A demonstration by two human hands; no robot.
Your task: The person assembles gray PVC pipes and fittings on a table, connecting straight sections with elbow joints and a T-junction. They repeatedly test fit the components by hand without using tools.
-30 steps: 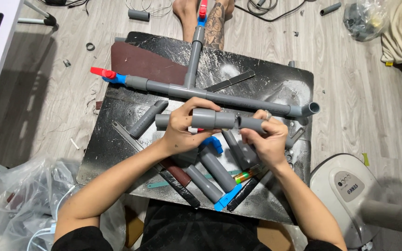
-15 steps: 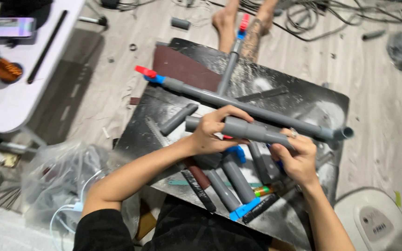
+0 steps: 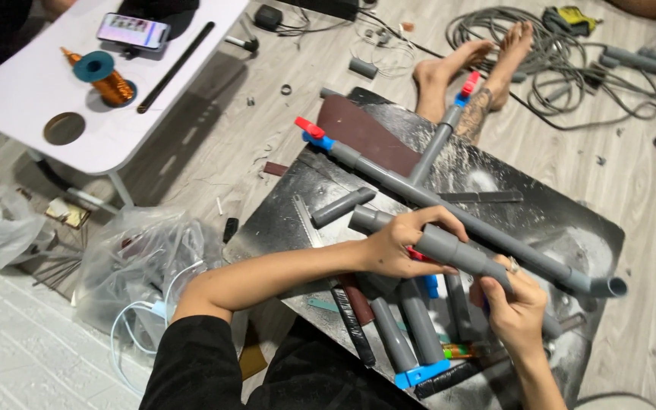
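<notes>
Since a second ago the grey pipe section point(image 3: 427, 239) has swung from level to slanting 10-to-4 o'clock, left hand point(image 3: 404, 243) fingers wrapped round its middle, right hand point(image 3: 514, 307) closed on its lower end, above the black board point(image 3: 571, 220) at centre.

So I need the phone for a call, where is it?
In the head view, upper left: the phone lies on the white table, beside the copper wire spool.

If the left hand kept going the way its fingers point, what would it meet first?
Probably the long grey plastic pipe assembly lying across the dark board just beyond the left hand, which grips a shorter grey pipe piece; depth is unclear.
</notes>
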